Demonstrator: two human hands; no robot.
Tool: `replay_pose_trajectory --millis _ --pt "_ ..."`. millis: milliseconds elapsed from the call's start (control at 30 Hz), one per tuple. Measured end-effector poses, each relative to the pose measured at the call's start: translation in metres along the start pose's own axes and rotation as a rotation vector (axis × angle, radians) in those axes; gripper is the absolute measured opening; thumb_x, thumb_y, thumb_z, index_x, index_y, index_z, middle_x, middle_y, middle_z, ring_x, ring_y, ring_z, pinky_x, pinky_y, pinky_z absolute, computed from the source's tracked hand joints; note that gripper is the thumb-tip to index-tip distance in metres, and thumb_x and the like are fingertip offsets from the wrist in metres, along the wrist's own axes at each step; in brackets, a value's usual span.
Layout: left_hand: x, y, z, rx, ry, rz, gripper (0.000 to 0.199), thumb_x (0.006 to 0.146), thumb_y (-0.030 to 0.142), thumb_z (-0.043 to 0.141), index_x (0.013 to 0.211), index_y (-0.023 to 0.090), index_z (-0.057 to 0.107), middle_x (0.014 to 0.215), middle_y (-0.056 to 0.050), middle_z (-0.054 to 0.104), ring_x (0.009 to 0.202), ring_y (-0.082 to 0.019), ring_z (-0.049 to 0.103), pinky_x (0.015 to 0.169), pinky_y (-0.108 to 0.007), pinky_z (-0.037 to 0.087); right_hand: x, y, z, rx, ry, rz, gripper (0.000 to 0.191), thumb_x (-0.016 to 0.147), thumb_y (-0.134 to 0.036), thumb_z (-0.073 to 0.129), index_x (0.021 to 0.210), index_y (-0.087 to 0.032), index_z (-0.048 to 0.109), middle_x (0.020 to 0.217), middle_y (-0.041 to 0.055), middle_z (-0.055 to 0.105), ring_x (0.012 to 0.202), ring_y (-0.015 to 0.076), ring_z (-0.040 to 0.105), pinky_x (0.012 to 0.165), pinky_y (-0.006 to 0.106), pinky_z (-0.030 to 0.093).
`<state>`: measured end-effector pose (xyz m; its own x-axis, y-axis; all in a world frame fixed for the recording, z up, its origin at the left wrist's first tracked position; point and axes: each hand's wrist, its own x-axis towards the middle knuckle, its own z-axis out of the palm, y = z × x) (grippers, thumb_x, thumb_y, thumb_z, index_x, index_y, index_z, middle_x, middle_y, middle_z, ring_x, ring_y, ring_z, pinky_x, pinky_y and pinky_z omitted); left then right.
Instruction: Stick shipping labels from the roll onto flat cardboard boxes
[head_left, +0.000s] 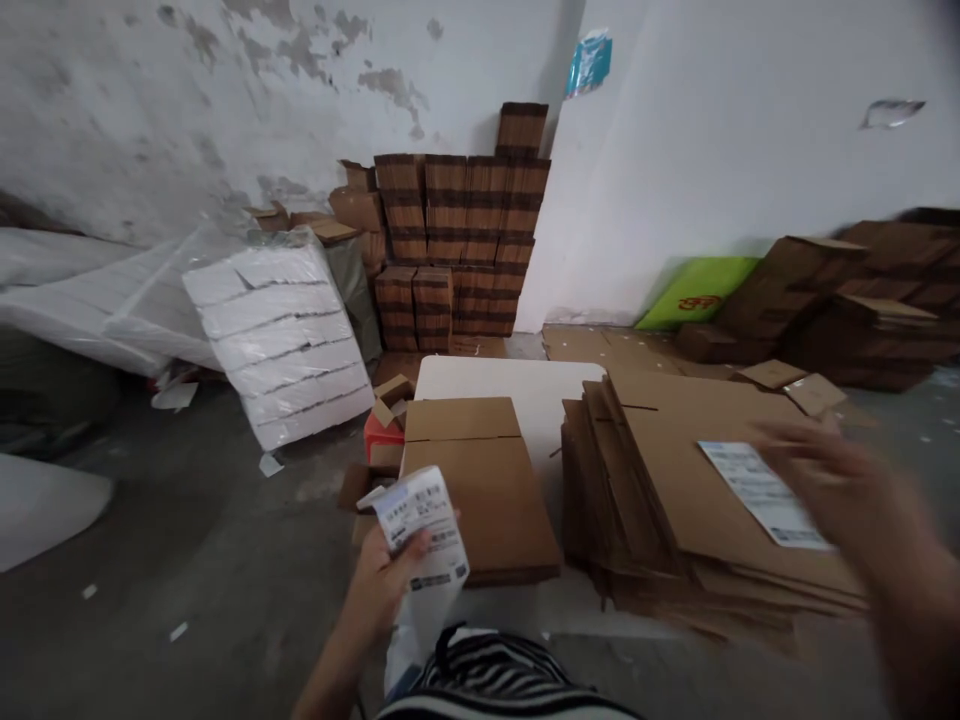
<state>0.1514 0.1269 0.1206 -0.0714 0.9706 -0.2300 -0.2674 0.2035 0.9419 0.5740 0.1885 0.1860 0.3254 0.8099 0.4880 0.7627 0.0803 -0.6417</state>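
Note:
My left hand [390,575] is closed on a sheaf of printed shipping labels [429,530], with the thumb lying across the front one. The backing hangs down below the hand. Blurred by motion, my right hand [840,480] is over the right-hand stack of flattened cardboard boxes [705,420], beside a single shipping label [761,495] that lies slanted on the top box. Whether the fingers touch that label is unclear. Between the hands, a lower pile of flat boxes [480,490] rests on a white table [487,375].
Bundled cardboard [457,210] stands stacked against the back wall. A plastic-wrapped white stack [281,340] leans at the left. Small open cartons [391,400] are beside the table's left edge. More brown boxes [795,290] and a green sheet [694,285] sit at the right.

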Motion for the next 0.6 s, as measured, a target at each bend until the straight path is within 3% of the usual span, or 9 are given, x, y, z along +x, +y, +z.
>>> replay_pose_trajectory --millis 33,100,133,233,300,367,467,533,600 --pt "0.000 -0.004 0.006 0.023 -0.008 -0.007 0.047 0.069 0.031 0.071 0.111 0.014 0.060 0.107 -0.013 0.068 0.110 -0.030 0.057 0.099 -0.043 0.041 -0.024 -0.028 0.031 0.093 -0.152 -0.021 0.036 0.077 -0.049 0.057 0.101 -0.023 0.063 0.085 0.0105 0.065 0.079 0.0254 0.060 0.073 0.047 0.044" --pt "-0.001 -0.011 0.015 0.058 -0.006 -0.011 0.044 0.062 0.025 0.076 0.104 0.016 0.064 0.112 -0.010 0.066 0.117 -0.029 0.051 0.106 -0.040 0.033 -0.072 -0.086 0.093 0.366 -0.688 -0.114 0.053 0.075 -0.032 0.063 0.125 -0.025 0.046 0.093 0.0037 0.065 0.086 0.0199 0.061 0.079 0.039 0.048" --pt "-0.002 -0.012 0.017 0.052 -0.003 -0.018 0.045 0.059 0.022 0.078 0.102 0.018 0.066 0.114 -0.009 0.065 0.119 -0.028 0.049 0.107 -0.038 0.030 -0.093 -0.111 0.118 0.476 -0.828 -0.152 0.049 0.077 -0.023 0.059 0.124 -0.026 0.046 0.096 0.0020 0.065 0.088 0.0174 0.060 0.082 0.035 0.047" --pt "-0.006 -0.009 0.017 -0.182 -0.061 -0.187 0.042 0.063 0.031 0.076 0.101 0.016 0.067 0.113 -0.010 0.066 0.118 -0.029 0.051 0.105 -0.040 0.035 -0.137 -0.149 0.162 0.553 -0.769 -0.232 0.023 0.080 -0.010 0.048 0.097 -0.023 0.057 0.093 0.0018 0.063 0.089 0.0146 0.058 0.078 0.029 0.046" --pt "-0.007 -0.005 0.014 -0.418 -0.047 -0.329 0.039 0.076 0.038 0.062 0.105 0.011 0.064 0.106 -0.014 0.068 0.111 -0.030 0.056 0.098 -0.043 0.042 -0.151 -0.153 0.168 0.547 -0.715 -0.328 0.021 0.081 -0.008 0.046 0.092 -0.022 0.058 0.090 0.0025 0.063 0.088 0.0146 0.056 0.078 0.028 0.044" --pt "-0.003 -0.005 0.009 -0.557 0.042 -0.405 0.038 0.087 0.031 0.046 0.110 0.004 0.060 0.099 -0.017 0.069 0.101 -0.029 0.062 0.091 -0.042 0.048 -0.154 -0.153 0.164 0.559 -0.731 -0.453 0.020 0.081 -0.007 0.048 0.089 -0.022 0.059 0.087 0.0025 0.061 0.088 0.0153 0.054 0.079 0.030 0.042" --pt "0.011 -0.013 -0.015 -0.586 0.311 -0.306 0.036 0.089 0.018 0.041 0.118 0.000 0.052 0.087 -0.015 0.070 0.086 -0.024 0.067 0.078 -0.034 0.054 -0.135 -0.156 0.152 0.663 -0.716 -0.475 0.012 0.081 -0.012 0.050 0.078 -0.020 0.057 0.086 0.0027 0.057 0.087 0.0157 0.050 0.077 0.029 0.040" --pt "0.020 -0.019 -0.041 -0.568 0.508 -0.185 0.040 0.090 0.014 0.035 0.128 0.004 0.043 0.080 -0.011 0.071 0.077 -0.020 0.068 0.068 -0.028 0.055 -0.111 -0.157 0.151 0.771 -0.608 -0.324 0.009 0.085 -0.018 0.047 0.078 -0.020 0.052 0.083 0.0019 0.053 0.081 0.0141 0.050 0.072 0.026 0.040" --pt "0.024 -0.024 -0.066 -0.549 0.641 -0.114 0.043 0.091 0.010 0.029 0.134 0.009 0.037 0.074 -0.005 0.071 0.071 -0.016 0.068 0.062 -0.023 0.055 -0.089 -0.151 0.163 0.731 -0.490 -0.146 0.011 0.089 -0.026 0.041 0.082 -0.020 0.047 0.076 0.0003 0.050 0.072 0.0128 0.048 0.065 0.025 0.040"
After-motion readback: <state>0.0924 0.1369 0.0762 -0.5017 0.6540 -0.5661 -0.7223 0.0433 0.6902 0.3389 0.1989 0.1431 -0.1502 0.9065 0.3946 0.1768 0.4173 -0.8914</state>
